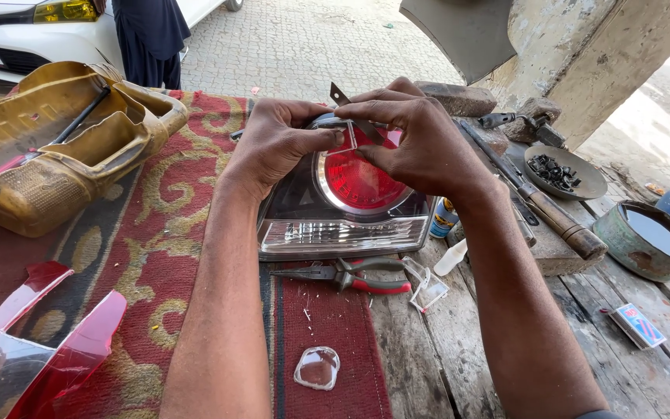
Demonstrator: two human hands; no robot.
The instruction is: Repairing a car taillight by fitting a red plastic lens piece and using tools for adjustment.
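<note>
- Left hand [277,143] curled against the upper left edge of a car tail light [343,206], thumb pressing a small clear plastic piece [343,138] onto the round red lens.
- Right hand [420,143] clenched over the top right of the lamp, fingers pinching the same clear piece, with a thin dark blade [350,111] gripped between them.
- Tail light standing tilted on a patterned red rug [141,264] at the edge of a weathered wooden bench [459,365].
- Red-handled pliers [350,276] lying just in front of the lamp; a clear lens fragment [318,368] nearer the camera.
- Wooden-handled tool [556,217], dish of small black parts [564,172] and rusty tin [649,239] off to the right.
- Yellowed plastic housing [56,147] at left, broken red lens cover [25,349] at lower left.
</note>
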